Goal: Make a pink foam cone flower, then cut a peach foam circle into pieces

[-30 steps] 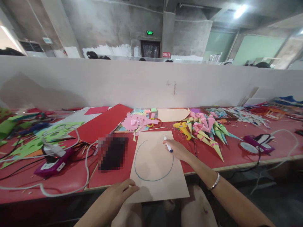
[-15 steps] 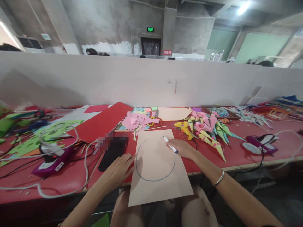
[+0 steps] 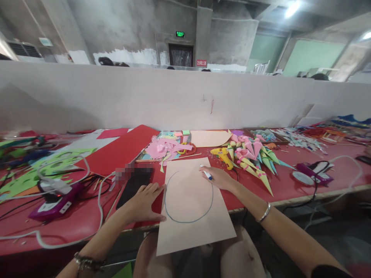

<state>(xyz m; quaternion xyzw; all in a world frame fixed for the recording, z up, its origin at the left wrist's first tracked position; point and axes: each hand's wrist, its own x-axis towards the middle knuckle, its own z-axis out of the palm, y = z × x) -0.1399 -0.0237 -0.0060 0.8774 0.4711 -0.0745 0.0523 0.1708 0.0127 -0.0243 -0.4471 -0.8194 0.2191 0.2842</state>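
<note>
the right hand (image 3: 218, 178) grips a marker (image 3: 206, 172) above the pale sheet (image 3: 189, 197), which overhangs the red worktop (image 3: 246, 197); the left hand (image 3: 147, 203), fingers spread wide, touches the sheet's left edge, beside a black phone (image 3: 136, 185)

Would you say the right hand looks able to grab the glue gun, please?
Probably not straight away: the right hand holds a marker, though the glue gun lies close by with nothing visible between.
</note>
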